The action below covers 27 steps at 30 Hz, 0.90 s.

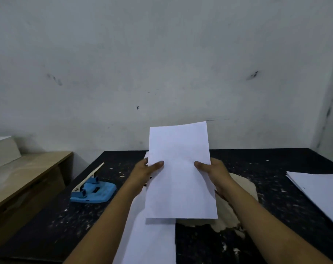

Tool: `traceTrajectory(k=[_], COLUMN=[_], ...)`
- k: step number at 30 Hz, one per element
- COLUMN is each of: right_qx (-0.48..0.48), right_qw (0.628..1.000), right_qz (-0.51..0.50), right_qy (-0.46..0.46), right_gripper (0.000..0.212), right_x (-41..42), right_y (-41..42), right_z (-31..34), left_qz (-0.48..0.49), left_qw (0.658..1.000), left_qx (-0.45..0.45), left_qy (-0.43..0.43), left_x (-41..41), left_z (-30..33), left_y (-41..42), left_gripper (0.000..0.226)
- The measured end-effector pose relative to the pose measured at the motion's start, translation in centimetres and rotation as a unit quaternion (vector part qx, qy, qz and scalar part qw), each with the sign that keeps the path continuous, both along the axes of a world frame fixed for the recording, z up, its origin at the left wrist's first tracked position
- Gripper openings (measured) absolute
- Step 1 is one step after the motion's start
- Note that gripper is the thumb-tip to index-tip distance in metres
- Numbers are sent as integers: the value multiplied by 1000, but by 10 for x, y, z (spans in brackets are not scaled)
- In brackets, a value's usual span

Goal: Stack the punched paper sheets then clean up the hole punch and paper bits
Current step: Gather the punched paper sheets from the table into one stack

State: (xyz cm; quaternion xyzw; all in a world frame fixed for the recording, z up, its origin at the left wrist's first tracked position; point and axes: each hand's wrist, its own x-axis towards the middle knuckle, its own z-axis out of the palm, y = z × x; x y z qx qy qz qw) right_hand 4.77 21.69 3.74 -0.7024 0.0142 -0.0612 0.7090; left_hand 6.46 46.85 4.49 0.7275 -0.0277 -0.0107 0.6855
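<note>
Both forearms are reaching over the black table (70,216), left hand (142,173) and right hand (214,173) pinching the raised paper sheets (181,174) at their side edges, needing squaring before lowering; blue hole punch (93,191) and paper bits (122,175) are waiting left.

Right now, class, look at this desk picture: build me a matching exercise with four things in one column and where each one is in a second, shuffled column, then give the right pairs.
Things
1. hole punch
2. held sheets
3. paper stack
4. wooden bench

Places
A. lifted above the table, gripped by the left hand and right hand
B. beside the table, at the far left
C. on the table, left of the hands
D. on the table, at the right edge

Pairs: 1-C, 2-A, 3-D, 4-B
</note>
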Motion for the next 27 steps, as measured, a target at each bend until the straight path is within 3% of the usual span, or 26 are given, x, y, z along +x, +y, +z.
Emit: traceTrajectory(k=[3, 9, 17, 27], right_qx=[1, 16, 33, 14], right_qw=[999, 996, 996, 997], right_qz=[-16, -54, -54, -72], right_qy=[-36, -76, -63, -36], right_gripper=[23, 21, 18, 16], right_x=[-14, -32, -44, -48], right_y=[-31, -78, -99, -105], right_z=[9, 3, -19, -45], left_qz=[-54, -21, 8, 12], left_qw=[996, 991, 992, 995], left_qx=[-49, -14, -5, -6], left_qy=[-52, -128, -126, -96], left_x=[-6, -22, -30, -39], left_z=[-5, -13, -35, -62], left_y=[-32, -91, -113, -124], left_gripper=[40, 44, 59, 51])
